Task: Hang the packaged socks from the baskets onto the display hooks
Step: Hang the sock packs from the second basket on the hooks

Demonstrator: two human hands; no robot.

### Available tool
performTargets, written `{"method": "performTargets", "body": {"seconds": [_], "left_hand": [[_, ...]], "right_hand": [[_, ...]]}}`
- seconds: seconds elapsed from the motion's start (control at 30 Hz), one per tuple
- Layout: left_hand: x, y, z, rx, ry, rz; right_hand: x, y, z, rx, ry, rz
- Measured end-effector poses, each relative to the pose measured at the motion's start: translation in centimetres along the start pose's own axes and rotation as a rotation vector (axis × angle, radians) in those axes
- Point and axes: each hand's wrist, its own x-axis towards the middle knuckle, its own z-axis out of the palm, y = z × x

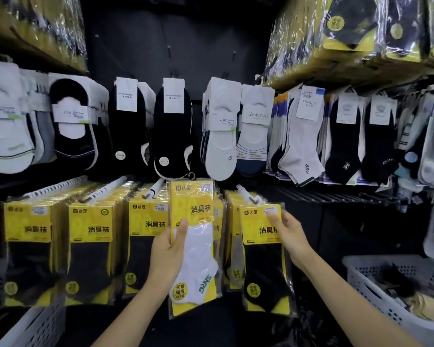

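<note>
My left hand [169, 251] grips a yellow pack of white socks [194, 244] by its left edge, thumb on the front, holding it upright in front of the lower row of hooks. My right hand [290, 234] holds the top right of a hanging yellow pack of black socks [263, 259] on the rightmost lower hook [246, 194]. Three more lower hooks [103, 190] to the left carry stacks of the same yellow packs of black socks [90, 251].
A white basket [361, 279] with dark and yellow packs stands at the lower right; another white basket [35, 326] is at the lower left. Unboxed socks [221, 131] hang in the row above. Wrapped bundles [356, 33] sit on the top shelves.
</note>
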Motion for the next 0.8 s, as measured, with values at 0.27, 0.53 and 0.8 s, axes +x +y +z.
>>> {"method": "performTargets", "body": {"seconds": [0.27,0.53,0.8], "left_hand": [[0.1,-0.3,0.3,0.009,0.006,-0.006],[-0.3,-0.4,0.8,-0.002,-0.003,-0.050],[-1.8,-0.9,2.7,-0.103,-0.108,-0.090]], "right_hand": [[2.5,2.6,1.0,0.019,-0.043,0.028],[4.0,4.5,3.1,-0.262,0.486,0.114],[-1.4,2.7,4.6,0.063,0.168,0.191]]}}
